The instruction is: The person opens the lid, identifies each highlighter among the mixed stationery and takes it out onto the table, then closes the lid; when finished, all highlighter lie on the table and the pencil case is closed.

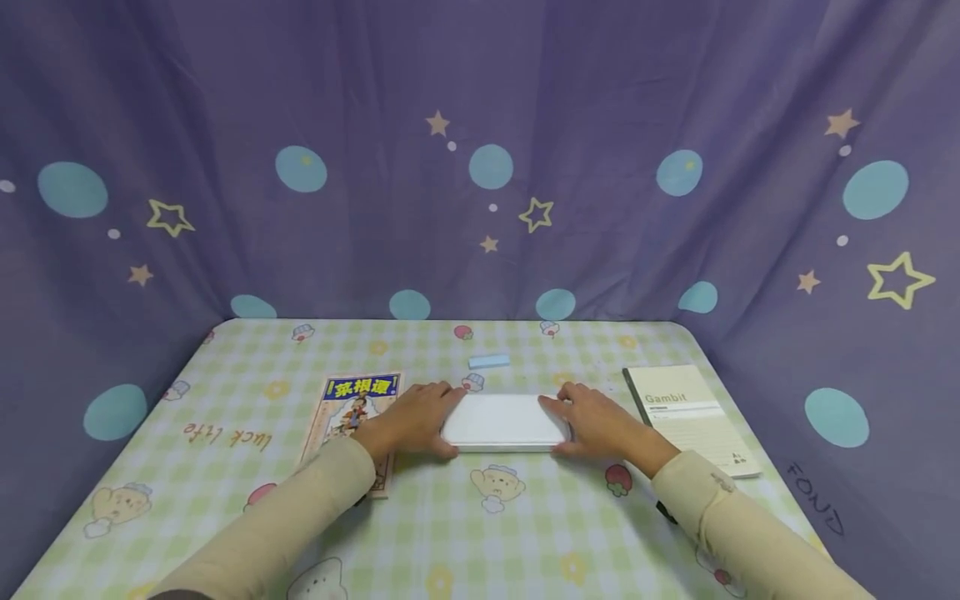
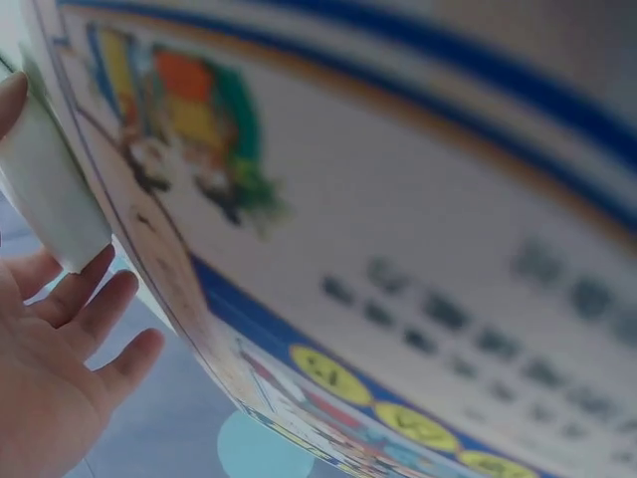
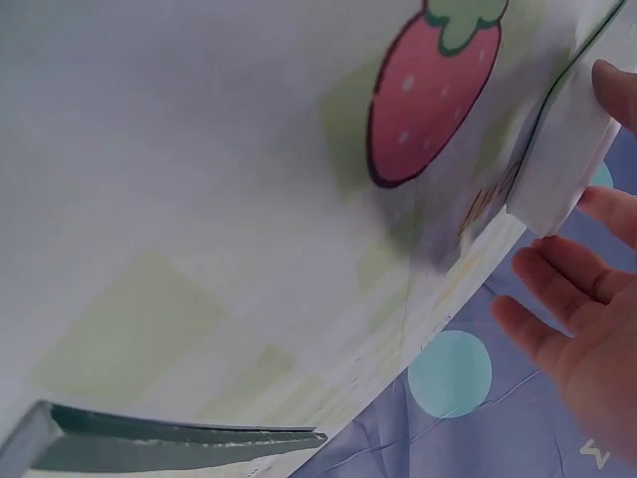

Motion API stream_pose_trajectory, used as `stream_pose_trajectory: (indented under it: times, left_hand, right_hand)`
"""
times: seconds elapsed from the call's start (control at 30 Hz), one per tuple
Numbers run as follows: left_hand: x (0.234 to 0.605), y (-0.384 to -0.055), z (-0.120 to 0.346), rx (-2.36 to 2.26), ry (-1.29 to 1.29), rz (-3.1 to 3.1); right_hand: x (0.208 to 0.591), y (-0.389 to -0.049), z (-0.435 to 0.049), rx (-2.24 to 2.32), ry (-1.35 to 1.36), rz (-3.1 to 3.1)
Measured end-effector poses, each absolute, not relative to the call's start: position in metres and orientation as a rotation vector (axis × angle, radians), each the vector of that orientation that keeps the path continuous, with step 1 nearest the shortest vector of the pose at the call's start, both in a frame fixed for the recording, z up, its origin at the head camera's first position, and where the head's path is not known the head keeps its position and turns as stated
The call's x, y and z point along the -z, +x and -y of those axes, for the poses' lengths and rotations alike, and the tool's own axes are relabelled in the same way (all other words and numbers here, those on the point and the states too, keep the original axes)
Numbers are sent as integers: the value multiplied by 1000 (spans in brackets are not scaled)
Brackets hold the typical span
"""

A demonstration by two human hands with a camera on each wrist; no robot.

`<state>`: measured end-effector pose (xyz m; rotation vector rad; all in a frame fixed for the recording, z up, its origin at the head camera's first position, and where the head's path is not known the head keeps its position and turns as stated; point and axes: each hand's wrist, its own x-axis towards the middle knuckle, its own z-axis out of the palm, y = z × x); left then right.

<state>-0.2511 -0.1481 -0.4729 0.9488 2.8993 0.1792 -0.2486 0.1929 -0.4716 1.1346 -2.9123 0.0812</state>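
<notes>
In the head view, left of centre, a booklet lies beside your left hand, which pinches the left end of the white box at mid-frame; your right hand pinches its other end, and a notebook lies at right. Your two-handed grip looks complete; release is not yet done. Whether the box touches the tabletop, you can't tell. Both wrist views show lower fingers spread clear of the box; only the head view shows the whole box.
</notes>
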Motion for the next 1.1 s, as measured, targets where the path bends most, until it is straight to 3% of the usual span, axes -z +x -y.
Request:
stream_pose_trajectory:
  times: [0.57, 1.1]
  left_hand:
    - [477, -253, 143, -35, 889, -2946]
    - [472, -252, 150, -278, 836, -2840]
  right_hand:
    - [468, -254, -195, -103, 1240, 2806]
    - [457, -256, -207, -124, 1331, 2854]
